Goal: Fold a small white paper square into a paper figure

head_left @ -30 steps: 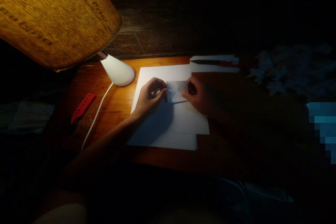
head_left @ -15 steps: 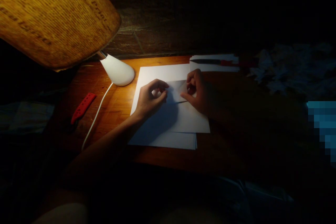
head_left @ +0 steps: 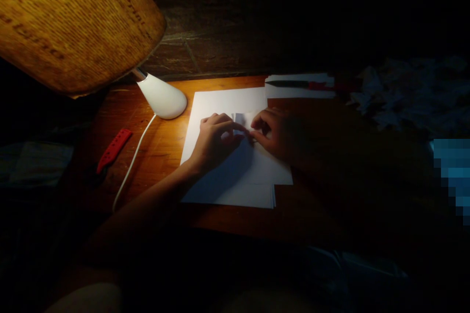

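one small pale rectangular paper piece [head_left: 241,118], fingertips close together

my left hand [head_left: 213,142] and right hand [head_left: 271,132] nearly meet at it; firm pinch, i can't tell. it's over the flat white sheets [head_left: 257,166], toward one o'clock. i judge this fold-handling, calling for light, even pressure. earlier, my left fingertips sat apart, at its nine o'clock edge.
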Demonstrator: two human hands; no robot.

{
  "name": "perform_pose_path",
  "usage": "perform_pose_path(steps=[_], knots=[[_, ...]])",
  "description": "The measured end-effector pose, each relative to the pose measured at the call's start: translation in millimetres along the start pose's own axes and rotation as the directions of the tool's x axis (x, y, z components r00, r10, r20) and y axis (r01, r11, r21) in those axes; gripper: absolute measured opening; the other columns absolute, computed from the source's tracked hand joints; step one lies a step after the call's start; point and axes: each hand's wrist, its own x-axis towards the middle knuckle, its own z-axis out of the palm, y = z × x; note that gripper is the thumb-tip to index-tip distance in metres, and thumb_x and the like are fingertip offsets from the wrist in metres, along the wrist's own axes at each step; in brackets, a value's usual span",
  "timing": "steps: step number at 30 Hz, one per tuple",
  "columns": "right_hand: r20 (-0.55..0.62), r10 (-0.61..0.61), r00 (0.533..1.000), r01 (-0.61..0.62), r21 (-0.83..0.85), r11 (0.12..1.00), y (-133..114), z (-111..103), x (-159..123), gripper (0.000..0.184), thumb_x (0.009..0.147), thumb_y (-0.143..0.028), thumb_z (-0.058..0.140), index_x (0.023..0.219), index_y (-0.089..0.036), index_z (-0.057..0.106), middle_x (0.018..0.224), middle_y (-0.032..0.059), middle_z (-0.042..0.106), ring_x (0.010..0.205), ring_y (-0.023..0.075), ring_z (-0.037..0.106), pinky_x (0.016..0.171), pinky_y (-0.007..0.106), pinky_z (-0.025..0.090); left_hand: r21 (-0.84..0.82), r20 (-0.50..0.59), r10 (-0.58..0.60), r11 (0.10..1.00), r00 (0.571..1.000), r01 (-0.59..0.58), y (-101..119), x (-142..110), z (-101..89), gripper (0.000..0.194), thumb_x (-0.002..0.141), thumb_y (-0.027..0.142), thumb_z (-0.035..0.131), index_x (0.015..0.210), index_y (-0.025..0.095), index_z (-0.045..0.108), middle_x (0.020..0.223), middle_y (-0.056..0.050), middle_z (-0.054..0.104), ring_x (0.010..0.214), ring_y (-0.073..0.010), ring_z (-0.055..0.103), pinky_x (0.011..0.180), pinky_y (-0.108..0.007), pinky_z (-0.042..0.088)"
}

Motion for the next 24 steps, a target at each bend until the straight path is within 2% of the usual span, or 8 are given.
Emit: perform_pose_path(steps=[5,8,11,14,16,20,24], knots=[[-0.012,-0.053,0.999,0.053,-0.028,0.998,0.1,2.9,-1.7,0.011,0.089,-0.02,0.072,0.092,-0.024,0.061,0.089,0.0031,0.07,0.085,0.0228,0.06,0.082,0.037,0.039,0.061,0.027,0.042,0.997,0.999,-0.044,1.4,-0.9,-0.2,0.015,0.092,0.02,0.078,0.105,0.028,0.082,0.1,-0.003,0.076,0.094,-0.0223,0.065,0.086,-0.039,0.046],[-0.05,-0.02,0.999,0.02,-0.001,1.0,-0.2,4.4,-2.8,0.022,0.088,-0.021,0.073,0.103,-0.025,0.059,0.087,0.0007,0.069,0.08,0.0214,0.061,0.082,0.037,0.041,0.05,0.027,0.043,0.998,0.999,-0.044,4.1,-1.1,-1.7,0.02,0.092,0.021,0.078,0.112,0.026,0.078,0.098,-0.002,0.077,0.094,-0.0225,0.067,0.086,-0.039,0.047],[-0.035,0.035,0.999,-0.033,0.061,0.998,-1.9,2.3,-3.5,0.037,0.084,-0.02,0.078,0.113,-0.026,0.054,0.086,-0.0017,0.07,0.074,0.02,0.062,0.083,0.038,0.043,0.016,-0.014,0.02,1.0,1.0,-0.02,7.7,-1.6,-2.3,0.032,0.089,0.018,0.08,0.12,0.025,0.072,0.097,-0.001,0.077,0.092,-0.0221,0.07,0.087,-0.04,0.05],[0.002,0.038,0.999,-0.038,0.092,0.995,-2.6,0.4,-3.9,0.044,0.082,-0.016,0.079,0.115,-0.027,0.052,0.091,-0.0015,0.073,0.076,0.02,0.066,0.086,0.04,0.046,-0.016,-0.044,-0.013,1.0,0.999,0.012,9.9,-2.3,-1.7,0.041,0.086,0.015,0.08,0.124,0.024,0.065,0.097,-0.001,0.077,0.092,-0.0215,0.072,0.092,-0.042,0.053],[-0.019,0.029,0.999,-0.027,0.09,0.996,-1.3,1.8,-4.3,0.046,0.082,-0.014,0.079,0.116,-0.027,0.051,0.092,-0.0015,0.073,0.078,0.0203,0.067,0.087,0.041,0.048,-0.033,-0.048,-0.03,0.999,0.998,0.029,10.1,-2.7,-1.2,0.045,0.085,0.015,0.08,0.126,0.024,0.061,0.097,0.0,0.077,0.093,-0.0214,0.073,0.094,-0.042,0.054],[-0.061,0.022,0.998,-0.016,0.097,0.995,3.8,8.0,-5.0,0.053,0.082,-0.018,0.082,0.122,-0.027,0.05,0.093,-0.0011,0.074,0.081,0.0216,0.07,0.087,0.041,0.05,-0.04,-0.05,-0.047,0.998,0.998,0.045,9.5,-3.3,-1.7,0.047,0.084,0.016,0.081,0.125,0.025,0.06,0.098,0.0,0.077,0.095,-0.0227,0.074,0.093,-0.042,0.054],[-0.04,0.073,0.997,-0.067,0.128,0.99,4.9,9.2,-4.7,0.057,0.082,-0.022,0.082,0.128,-0.027,0.048,0.094,0.0002,0.074,0.082,0.0233,0.072,0.081,0.041,0.052,-0.08,-0.049,-0.099,0.992,0.994,0.094,9.4,-4.3,-2.8,0.046,0.083,0.02,0.083,0.124,0.024,0.061,0.101,-0.002,0.077,0.096,-0.0234,0.074,0.09,-0.04,0.054]])
